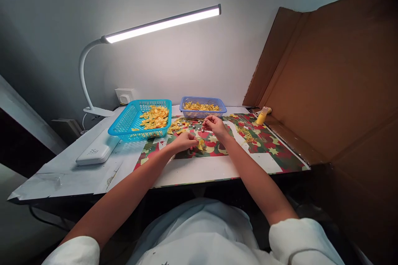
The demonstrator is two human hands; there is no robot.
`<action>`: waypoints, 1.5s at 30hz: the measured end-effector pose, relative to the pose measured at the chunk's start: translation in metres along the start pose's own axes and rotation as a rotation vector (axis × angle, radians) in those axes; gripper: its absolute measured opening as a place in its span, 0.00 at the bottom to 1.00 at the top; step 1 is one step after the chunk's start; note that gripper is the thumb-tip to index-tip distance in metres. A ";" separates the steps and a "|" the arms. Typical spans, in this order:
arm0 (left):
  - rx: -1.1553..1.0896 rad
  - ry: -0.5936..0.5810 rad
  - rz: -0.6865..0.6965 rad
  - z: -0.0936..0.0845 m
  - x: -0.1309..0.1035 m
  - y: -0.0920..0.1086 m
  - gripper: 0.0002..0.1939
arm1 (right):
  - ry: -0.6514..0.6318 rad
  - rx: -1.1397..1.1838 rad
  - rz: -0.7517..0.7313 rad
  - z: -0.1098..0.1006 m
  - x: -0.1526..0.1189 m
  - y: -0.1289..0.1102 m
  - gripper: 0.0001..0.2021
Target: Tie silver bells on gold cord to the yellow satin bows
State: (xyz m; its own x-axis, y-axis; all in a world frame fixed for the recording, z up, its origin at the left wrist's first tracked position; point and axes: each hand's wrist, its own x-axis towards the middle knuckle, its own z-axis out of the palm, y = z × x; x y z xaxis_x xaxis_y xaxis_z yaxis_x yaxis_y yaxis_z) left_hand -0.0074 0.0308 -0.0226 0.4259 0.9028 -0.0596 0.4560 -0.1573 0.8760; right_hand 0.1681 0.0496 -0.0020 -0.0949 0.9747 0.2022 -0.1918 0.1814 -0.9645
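Note:
My left hand (pixel 185 141) is closed low over the patterned sheet, its fingertips pinching a small yellow ribbon piece (pixel 201 145). Further up and to the right, my right hand (pixel 216 127) has thumb and forefinger pressed together; whatever sits between them is too small to make out. Several small shiny silver bells (pixel 199 128) lie just left of the right fingertips. Loose yellow ribbon pieces (pixel 175 126) are scattered between the hands and the blue basket. Thin gold strands (pixel 247 134) lie to the right of my right hand.
A bright blue basket (pixel 124 132) of yellow pieces stands left; a smaller purple-blue basket (pixel 203 114) of gold pieces stands behind. A yellow bottle (pixel 263 116) is at right, by a cardboard wall (pixel 336 74). A white power bank (pixel 98 149) and lit lamp (pixel 161 23) are left.

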 end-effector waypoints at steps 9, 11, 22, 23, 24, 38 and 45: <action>0.109 0.040 0.057 0.001 -0.006 0.011 0.12 | 0.024 0.052 0.011 -0.006 0.002 0.017 0.19; 0.134 0.018 0.071 0.001 -0.007 0.011 0.11 | 0.039 0.068 -0.005 -0.007 0.003 0.017 0.19; 0.152 -0.013 0.129 -0.005 -0.009 0.007 0.11 | -0.021 0.067 0.014 -0.003 -0.006 0.015 0.21; 0.152 -0.021 0.135 -0.006 -0.009 0.007 0.11 | -0.025 0.068 0.017 -0.002 -0.007 0.015 0.21; 0.153 -0.030 0.142 -0.007 -0.009 0.006 0.11 | -0.030 0.068 0.020 -0.002 -0.007 0.015 0.21; 0.151 -0.164 0.178 -0.033 -0.019 0.007 0.21 | -0.110 0.038 0.040 0.002 -0.019 0.006 0.18; 0.181 -0.146 0.154 -0.028 -0.019 0.008 0.18 | -0.148 -0.031 -0.007 0.006 -0.023 0.006 0.15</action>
State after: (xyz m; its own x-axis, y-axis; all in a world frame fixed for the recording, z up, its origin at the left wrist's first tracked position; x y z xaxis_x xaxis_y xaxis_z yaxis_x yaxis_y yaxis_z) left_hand -0.0342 0.0233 -0.0007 0.6033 0.7974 -0.0128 0.5037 -0.3685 0.7813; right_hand 0.1632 0.0272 -0.0119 -0.2373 0.9440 0.2292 -0.1634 0.1938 -0.9673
